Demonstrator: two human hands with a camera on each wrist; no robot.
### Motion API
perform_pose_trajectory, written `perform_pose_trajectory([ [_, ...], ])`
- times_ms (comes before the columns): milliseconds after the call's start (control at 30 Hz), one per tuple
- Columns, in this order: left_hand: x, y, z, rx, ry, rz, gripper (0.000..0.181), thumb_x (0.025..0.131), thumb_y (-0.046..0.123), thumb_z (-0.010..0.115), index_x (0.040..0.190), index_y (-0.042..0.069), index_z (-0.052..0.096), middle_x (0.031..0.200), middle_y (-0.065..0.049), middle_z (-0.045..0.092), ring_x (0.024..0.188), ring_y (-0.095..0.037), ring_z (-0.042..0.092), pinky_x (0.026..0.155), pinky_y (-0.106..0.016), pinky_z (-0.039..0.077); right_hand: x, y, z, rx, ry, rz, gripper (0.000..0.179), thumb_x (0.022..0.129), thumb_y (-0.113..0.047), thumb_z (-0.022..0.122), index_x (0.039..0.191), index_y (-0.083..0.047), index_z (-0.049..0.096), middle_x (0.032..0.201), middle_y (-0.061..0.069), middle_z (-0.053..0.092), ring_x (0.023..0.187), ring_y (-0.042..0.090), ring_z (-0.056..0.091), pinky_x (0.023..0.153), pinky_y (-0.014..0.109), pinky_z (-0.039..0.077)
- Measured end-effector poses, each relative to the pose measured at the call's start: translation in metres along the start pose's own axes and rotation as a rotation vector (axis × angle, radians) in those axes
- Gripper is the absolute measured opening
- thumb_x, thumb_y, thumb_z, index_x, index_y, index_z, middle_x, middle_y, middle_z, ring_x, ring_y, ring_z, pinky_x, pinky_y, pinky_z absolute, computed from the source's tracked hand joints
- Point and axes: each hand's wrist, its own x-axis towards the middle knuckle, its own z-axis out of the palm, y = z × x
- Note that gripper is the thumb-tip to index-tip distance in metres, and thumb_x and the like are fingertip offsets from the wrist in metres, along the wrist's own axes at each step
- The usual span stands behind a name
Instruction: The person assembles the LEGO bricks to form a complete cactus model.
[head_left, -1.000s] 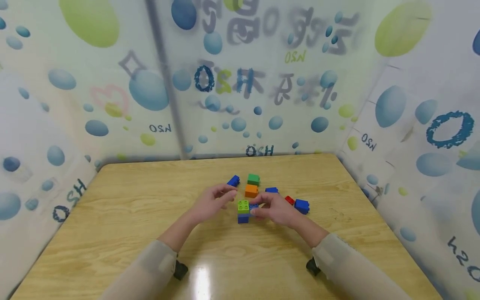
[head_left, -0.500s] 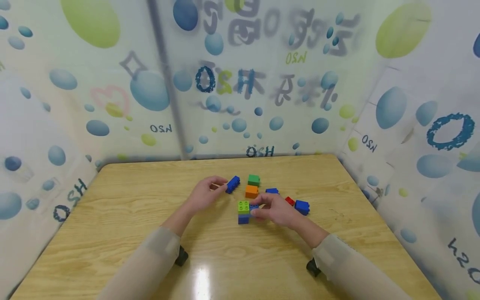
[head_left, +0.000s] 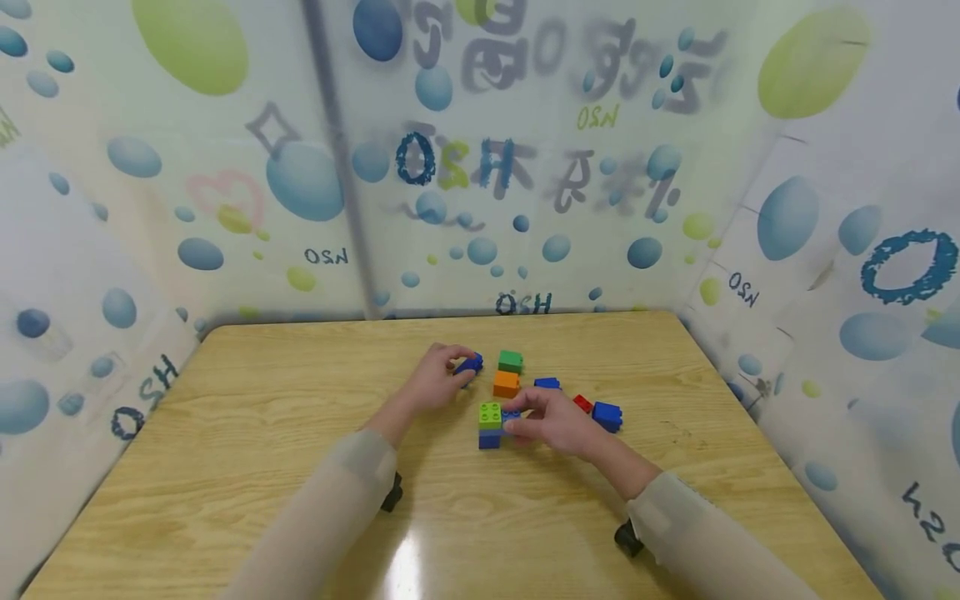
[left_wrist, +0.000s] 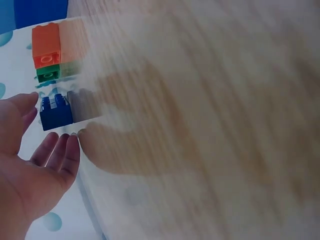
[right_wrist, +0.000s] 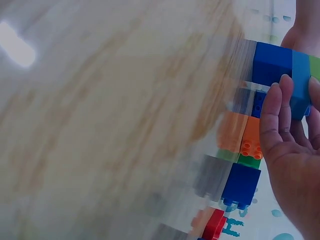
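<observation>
My left hand (head_left: 435,379) is at a dark blue toy brick (head_left: 471,364) on the table. In the left wrist view this brick (left_wrist: 56,114) stands between the thumb and the spread fingers, with gaps on both sides. My right hand (head_left: 551,421) pinches the end of a medium blue brick (right_wrist: 301,85) in a small stack. That brick lies over a dark blue brick (head_left: 489,442) and sticks out to the right. A lime green brick (head_left: 490,415) sits on top. The right fingers partly hide the medium blue one.
Behind the stack lie an orange brick (head_left: 506,384) and a green brick (head_left: 511,361). Past the right hand are a blue brick (head_left: 547,383), a red brick (head_left: 582,403) and another blue brick (head_left: 607,416). A patterned sheet (head_left: 480,275) walls off the wooden table's (head_left: 285,400) far edge.
My left hand first drew back left from beside the stack, then moved forward and right over the dark blue brick, which had come fully into view. The right hand keeps its hold.
</observation>
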Motion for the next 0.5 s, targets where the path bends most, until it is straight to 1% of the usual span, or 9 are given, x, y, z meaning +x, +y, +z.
perform_pose_trajectory([
  [100, 0.009, -0.009, 0.006, 0.028, -0.014, -0.006, 0.036, 0.108, 0.043, 0.070, 0.141, 0.028, 0.070, 0.140, -0.017, 0.054, 0.117, -0.032, 0.060, 0.099, -0.047, 0.058, 0.000, 0.000, 0.000, 0.002, -0.001, -0.001, 0.030, 0.105, -0.022, 0.078, 0.131, -0.008, 0.073, 0.136, 0.013, 0.069, 0.108, 0.024, 0.076, 0.092, 0.040, 0.068],
  [167, 0.008, -0.001, 0.004, 0.026, -0.036, -0.026, 0.036, 0.110, 0.040, 0.069, 0.144, 0.027, 0.069, 0.142, -0.019, 0.053, 0.118, -0.033, 0.059, 0.100, -0.049, 0.058, 0.000, 0.000, 0.000, 0.000, -0.002, -0.002, 0.030, 0.104, -0.022, 0.078, 0.131, -0.008, 0.073, 0.136, 0.013, 0.069, 0.108, 0.024, 0.076, 0.092, 0.040, 0.068],
  [233, 0.001, 0.013, -0.001, 0.038, -0.043, -0.034, 0.035, 0.111, 0.033, 0.067, 0.145, 0.024, 0.068, 0.144, -0.020, 0.055, 0.119, -0.035, 0.061, 0.103, -0.052, 0.058, 0.000, 0.000, 0.000, -0.003, -0.002, -0.004, 0.030, 0.104, -0.023, 0.078, 0.131, -0.008, 0.073, 0.136, 0.013, 0.070, 0.107, 0.024, 0.076, 0.092, 0.040, 0.068],
  [333, -0.006, 0.026, -0.005, 0.050, -0.047, -0.039, 0.032, 0.112, 0.022, 0.062, 0.144, 0.019, 0.067, 0.147, -0.021, 0.058, 0.129, -0.038, 0.061, 0.116, -0.058, 0.053, 0.000, 0.000, 0.000, -0.004, -0.001, -0.005, 0.030, 0.104, -0.023, 0.078, 0.131, -0.009, 0.073, 0.136, 0.013, 0.070, 0.107, 0.024, 0.076, 0.091, 0.039, 0.068],
  [433, -0.011, 0.032, -0.006, 0.062, -0.040, -0.033, 0.030, 0.113, 0.014, 0.057, 0.141, 0.016, 0.066, 0.150, -0.021, 0.059, 0.137, -0.039, 0.059, 0.123, -0.060, 0.047, 0.000, -0.001, 0.000, 0.000, -0.001, -0.006, 0.030, 0.104, -0.022, 0.078, 0.131, -0.009, 0.073, 0.136, 0.013, 0.070, 0.106, 0.024, 0.076, 0.091, 0.039, 0.068],
  [467, -0.010, 0.029, -0.005, 0.061, -0.038, -0.024, 0.029, 0.113, 0.012, 0.056, 0.140, 0.016, 0.066, 0.150, -0.021, 0.060, 0.139, -0.039, 0.058, 0.125, -0.059, 0.046, 0.000, -0.001, 0.000, 0.002, -0.002, -0.006, 0.030, 0.105, -0.022, 0.078, 0.131, -0.008, 0.073, 0.136, 0.013, 0.070, 0.106, 0.024, 0.076, 0.091, 0.039, 0.068],
  [500, -0.011, 0.030, -0.006, 0.060, -0.034, -0.027, 0.030, 0.113, 0.011, 0.054, 0.139, 0.016, 0.066, 0.150, -0.022, 0.059, 0.140, -0.039, 0.058, 0.125, -0.059, 0.045, 0.000, -0.001, 0.000, 0.004, -0.002, -0.006, 0.030, 0.105, -0.021, 0.078, 0.131, -0.008, 0.073, 0.136, 0.014, 0.070, 0.105, 0.024, 0.076, 0.091, 0.039, 0.068],
])
